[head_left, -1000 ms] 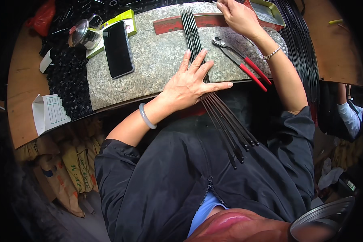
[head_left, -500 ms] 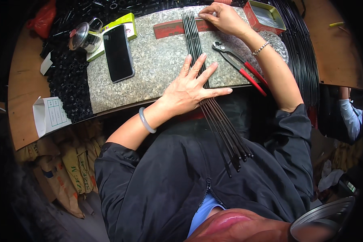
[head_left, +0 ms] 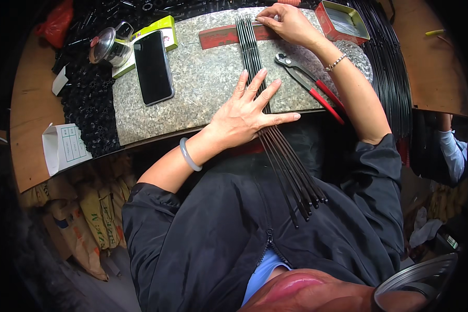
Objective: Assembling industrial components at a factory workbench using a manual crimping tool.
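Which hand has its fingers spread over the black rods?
The left hand, with the smooth grey bangle: it lies open across the rods, while the right hand, with the silvery bracelet, is curled beside their far ends.

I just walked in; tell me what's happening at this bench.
A person's left hand lies spread across a bunch of thin dark rods on a stone slab. The rods cross a red bar, and their near ends fan out over the person's lap. The right hand is by the far ends, fingertips drawn together; whether they pinch anything is too small to tell. Red-handled pliers and a phone lie on either side, untouched.
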